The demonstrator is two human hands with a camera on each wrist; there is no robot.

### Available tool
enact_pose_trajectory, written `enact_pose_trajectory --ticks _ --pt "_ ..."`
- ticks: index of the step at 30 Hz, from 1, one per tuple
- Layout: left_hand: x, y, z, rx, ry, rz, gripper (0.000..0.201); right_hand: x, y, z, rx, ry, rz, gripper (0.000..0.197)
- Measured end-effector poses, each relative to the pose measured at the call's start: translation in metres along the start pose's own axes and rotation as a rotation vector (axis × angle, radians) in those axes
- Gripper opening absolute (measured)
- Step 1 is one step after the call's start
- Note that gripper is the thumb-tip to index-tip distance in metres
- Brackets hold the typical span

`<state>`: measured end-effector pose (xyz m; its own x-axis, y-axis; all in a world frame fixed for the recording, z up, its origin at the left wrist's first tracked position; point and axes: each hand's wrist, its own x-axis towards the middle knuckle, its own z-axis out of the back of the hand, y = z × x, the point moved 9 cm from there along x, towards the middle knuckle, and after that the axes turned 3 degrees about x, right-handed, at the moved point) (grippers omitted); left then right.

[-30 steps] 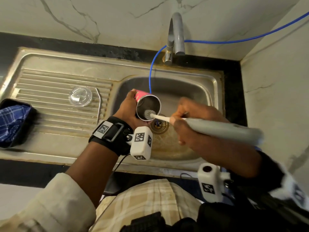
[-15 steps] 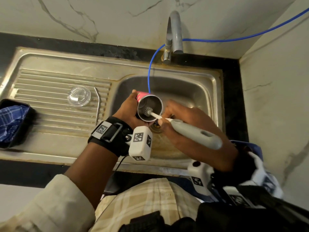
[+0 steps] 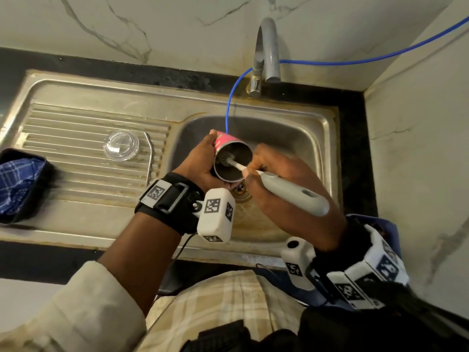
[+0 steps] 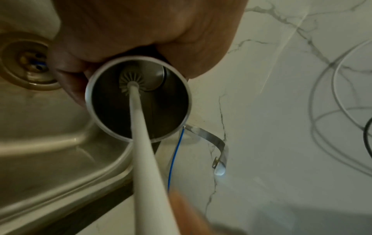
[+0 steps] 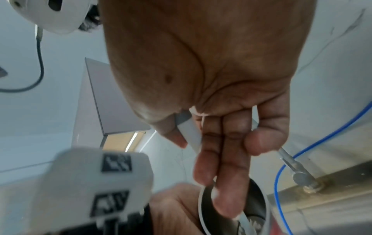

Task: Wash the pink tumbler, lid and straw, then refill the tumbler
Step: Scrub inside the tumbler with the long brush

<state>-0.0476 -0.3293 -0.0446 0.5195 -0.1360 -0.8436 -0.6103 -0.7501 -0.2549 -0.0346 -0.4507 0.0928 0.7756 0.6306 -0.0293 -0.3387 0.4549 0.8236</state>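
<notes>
My left hand [image 3: 203, 165] grips the pink tumbler [image 3: 224, 141] on its side over the sink basin [image 3: 291, 138], its steel mouth [image 4: 138, 98] turned toward me. My right hand [image 3: 281, 184] holds a grey-handled bottle brush [image 3: 291, 193]. The brush's white shaft [image 4: 141, 143] runs into the tumbler, and its bristle head [image 4: 131, 79] sits deep near the bottom. The clear lid [image 3: 121, 146] and the bent metal straw [image 3: 149, 158] lie on the ribbed drainboard [image 3: 76, 163] to the left. In the right wrist view my fingers [image 5: 221, 167] reach to the tumbler's rim [image 5: 201, 206].
A grey tap [image 3: 266, 52] stands behind the basin, and a thin blue hose [image 3: 229, 107] hangs from it down toward the tumbler. The drain [image 3: 239, 190] lies below my hands. A black tray with a blue checked cloth [image 3: 17, 184] sits at the far left. A marble wall [image 3: 418, 148] closes off the right.
My right hand has moved left toward the tumbler, pushing the brush head from the mouth deeper inside. My left hand has kept the tumbler in place.
</notes>
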Motion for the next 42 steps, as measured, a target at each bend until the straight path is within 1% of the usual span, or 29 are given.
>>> enact_pose_trajectory --ticks 1,3,5,7,9,11,13,16,18,20,22,24,26,28,31,33,35,38,40,42 --pt "0.000 -0.001 0.005 0.017 -0.025 0.011 0.080 -0.006 0.004 0.005 0.024 0.030 -0.016 0.018" --pt "0.000 -0.006 0.015 0.039 -0.072 -0.012 0.079 -0.017 0.014 0.017 0.082 0.087 -0.049 0.016" --pt "0.001 -0.009 0.021 0.032 -0.098 -0.022 0.076 -0.028 0.020 0.028 0.065 0.113 -0.085 0.017" --pt "0.003 -0.009 0.021 0.032 -0.098 -0.024 0.074 -0.031 0.023 0.033 0.019 0.084 -0.066 0.016" --pt "0.003 -0.010 0.020 0.030 -0.118 -0.033 0.075 -0.026 0.025 0.026 -0.027 0.036 -0.019 0.018" --pt "0.004 -0.006 0.014 0.042 -0.088 -0.017 0.078 -0.016 0.017 0.012 -0.089 0.003 0.010 0.020" --pt "-0.002 -0.003 0.004 0.070 -0.061 -0.028 0.077 -0.006 0.008 0.001 -0.118 -0.018 0.032 0.020" --pt "-0.006 0.001 -0.003 0.069 -0.018 -0.025 0.071 0.001 0.005 -0.008 -0.110 -0.003 0.021 0.018" --pt "-0.002 -0.002 0.006 0.076 -0.040 -0.024 0.072 -0.004 0.010 -0.002 -0.123 0.021 0.003 0.019" --pt "-0.001 -0.004 0.018 0.096 -0.097 -0.013 0.078 -0.013 0.019 0.010 -0.101 0.048 -0.019 0.019" --pt "-0.003 -0.010 0.024 0.088 -0.133 -0.033 0.074 -0.024 0.027 0.024 -0.096 0.073 -0.042 0.018" --pt "-0.003 -0.013 0.022 0.062 -0.119 -0.046 0.072 -0.029 0.033 0.030 -0.160 0.071 -0.036 0.019" --pt "-0.003 -0.015 0.018 0.064 -0.116 -0.053 0.077 -0.027 0.036 0.025 -0.193 0.050 0.005 0.020" --pt "-0.003 -0.009 0.008 0.062 -0.075 -0.031 0.084 -0.019 0.031 0.012 -0.205 0.032 0.034 0.021" --pt "-0.003 -0.001 -0.004 0.048 -0.005 -0.026 0.076 -0.003 0.020 -0.003 -0.189 0.003 0.073 0.020" --pt "-0.006 0.001 -0.010 0.052 0.024 -0.015 0.072 0.003 0.016 -0.005 -0.166 0.001 0.066 0.021" --pt "-0.006 -0.004 -0.003 0.059 0.000 -0.015 0.071 -0.001 0.016 0.001 -0.119 0.022 0.030 0.021" --pt "-0.006 -0.014 0.012 0.075 -0.075 -0.040 0.070 -0.016 0.019 0.021 0.017 0.071 -0.048 0.020" --pt "-0.004 -0.019 0.016 0.067 -0.080 -0.059 0.069 -0.025 0.020 0.031 -0.001 0.076 -0.072 0.021" --pt "-0.001 -0.021 0.016 0.067 -0.092 -0.059 0.072 -0.025 0.023 0.029 -0.083 0.043 -0.041 0.021"
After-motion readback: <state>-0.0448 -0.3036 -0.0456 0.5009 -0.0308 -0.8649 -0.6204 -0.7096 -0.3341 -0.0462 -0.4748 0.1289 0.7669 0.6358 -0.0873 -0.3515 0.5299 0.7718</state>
